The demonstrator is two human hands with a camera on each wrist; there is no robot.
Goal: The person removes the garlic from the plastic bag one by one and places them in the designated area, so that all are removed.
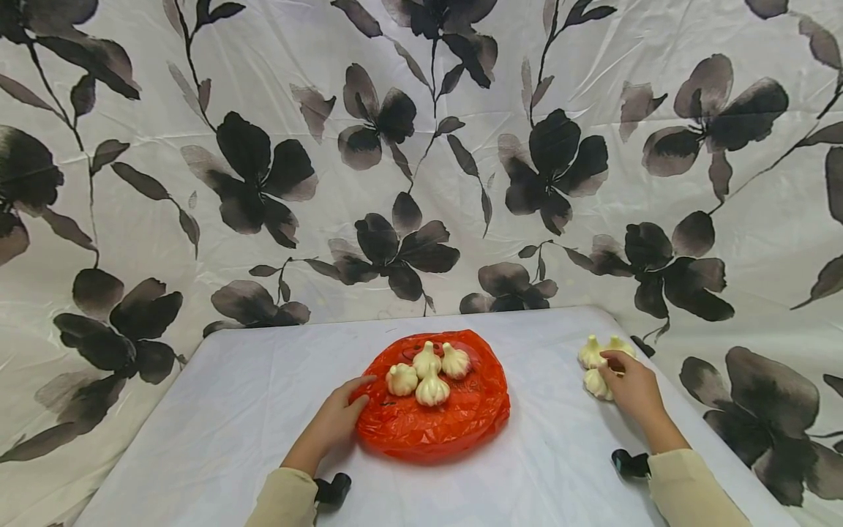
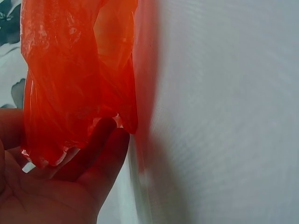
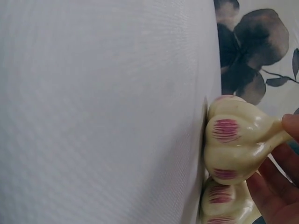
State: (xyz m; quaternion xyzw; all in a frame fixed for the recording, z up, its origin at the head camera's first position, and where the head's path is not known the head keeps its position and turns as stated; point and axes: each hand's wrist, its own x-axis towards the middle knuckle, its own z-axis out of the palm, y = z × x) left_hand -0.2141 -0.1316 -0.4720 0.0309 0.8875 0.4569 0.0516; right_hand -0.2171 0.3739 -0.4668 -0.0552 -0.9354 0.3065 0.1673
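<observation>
A crinkled red plastic bag (image 1: pixel 421 432) lies spread in a round shape on the white table. Several pale garlic bulbs (image 1: pixel 432 390) sit grouped on top of it. At the bag's left edge is my left hand (image 1: pixel 334 421), gripping the rim between thumb and fingers; the left wrist view shows fingers (image 2: pixel 105 163) partly behind the red film. Over on the right, my right hand (image 1: pixel 635 391) pinches a garlic bulb (image 3: pixel 233 140) by its stem. Its base, with purple streaks, appears to touch the table. Two more garlic bulbs (image 1: pixel 590 353) stand close beside it.
The white-covered table (image 1: pixel 263 410) has its right edge close beyond the right-hand bulbs. Behind and around it hangs a pale cloth (image 1: pixel 474 241) with dark flowers. A black strap-on device (image 1: pixel 332 489) sits at each wrist.
</observation>
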